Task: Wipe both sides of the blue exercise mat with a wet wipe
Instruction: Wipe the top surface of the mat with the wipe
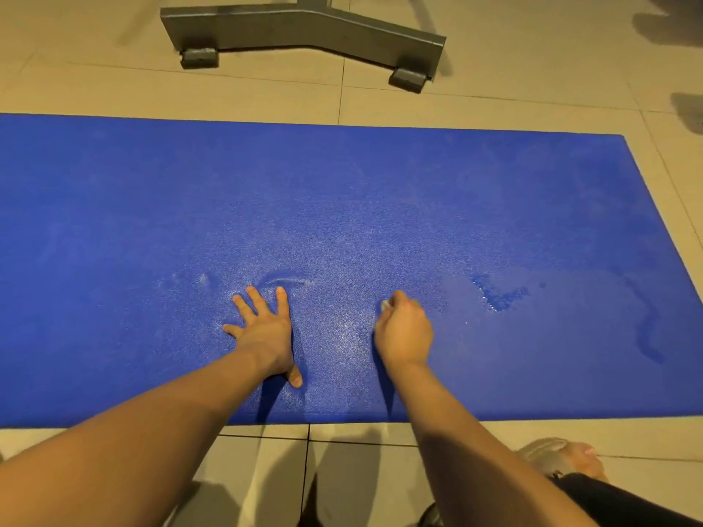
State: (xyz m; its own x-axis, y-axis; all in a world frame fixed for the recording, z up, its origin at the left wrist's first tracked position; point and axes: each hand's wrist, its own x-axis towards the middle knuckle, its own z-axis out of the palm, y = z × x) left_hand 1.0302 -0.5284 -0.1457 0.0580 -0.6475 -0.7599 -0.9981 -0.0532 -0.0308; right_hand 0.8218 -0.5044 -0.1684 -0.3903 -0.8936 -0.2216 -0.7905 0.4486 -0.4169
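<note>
Pressing palm-down on the blue exercise mat (380, 192), the left hand (262, 330) lies wide, its fingers straight and spread and its thumb pointing back toward the near edge. Just beside it, to the right, the right hand (403, 332) is curled into a loose fist with its knuckles up. A small pale bit of wet wipe (385, 305) peeks out at the fingertips, touching the mat surface; most of the wipe is hidden inside the fist. Both bare forearms reach in from the bottom of the view and cast dark shadows on the mat beside the wrists. The mat lies flat on a beige tiled floor (494, 89), stretching from the left edge of the view to its short end on the right, with its near long edge just below the hands. The textured surface around and between the hands glints with a fine sheen. A darker wet patch (500, 298) with a long curved streak sits to the right of the right hand. Beyond the mat's far edge, well apart from it, a grey metal stand base (304, 28) stands on two small feet. At lower right a foot (570, 456) rests on the tiles near the mat, next to a dark garment (608, 500).
</note>
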